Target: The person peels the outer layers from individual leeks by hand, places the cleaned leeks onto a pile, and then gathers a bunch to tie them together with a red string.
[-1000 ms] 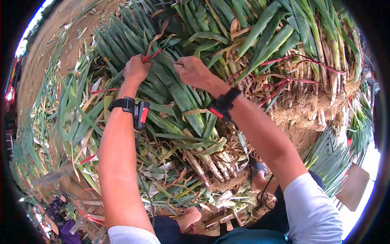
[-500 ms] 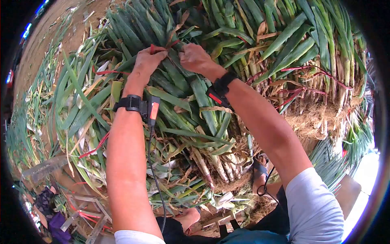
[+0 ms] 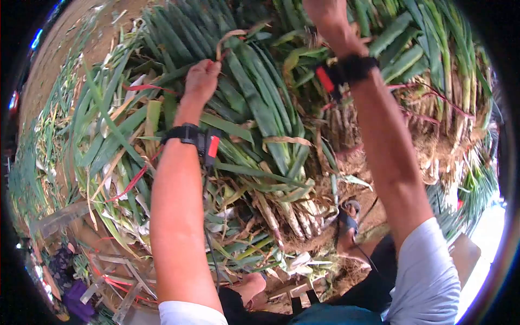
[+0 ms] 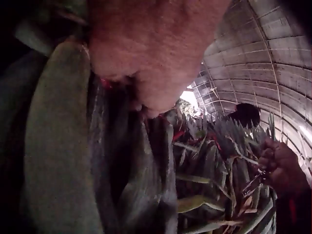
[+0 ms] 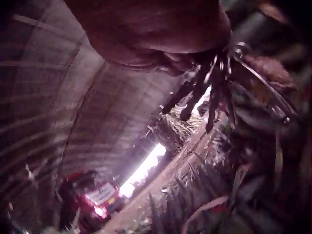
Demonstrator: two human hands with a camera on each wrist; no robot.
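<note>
A large bunch of leeks (image 3: 260, 108) lies across the middle of the head view, with green leaves up and roots toward the person. My left hand (image 3: 201, 81) is curled at its leaves and pinches a red tie (image 4: 106, 84), mostly hidden by the fingers; a dry brown leaf (image 3: 230, 37) stands up beside it. My right hand (image 3: 327, 13), at the top edge of the head view, is raised over the neighbouring leeks. From its curled fingers hangs a cluster of thin metal pieces (image 5: 214, 87), resembling a bunch of keys.
More leeks tied with red string (image 3: 433, 97) lie at the right, roots toward the person. Loose leaves and red ties (image 3: 130, 187) cover the ground at the left. The person's sandalled foot (image 3: 348, 219) is beside the roots. A red vehicle (image 5: 92, 195) stands in the distance.
My right hand has left the left hand's side and moved up and right, over the other leeks. The left hand has stayed at the leaves, after shifting slightly right earlier.
</note>
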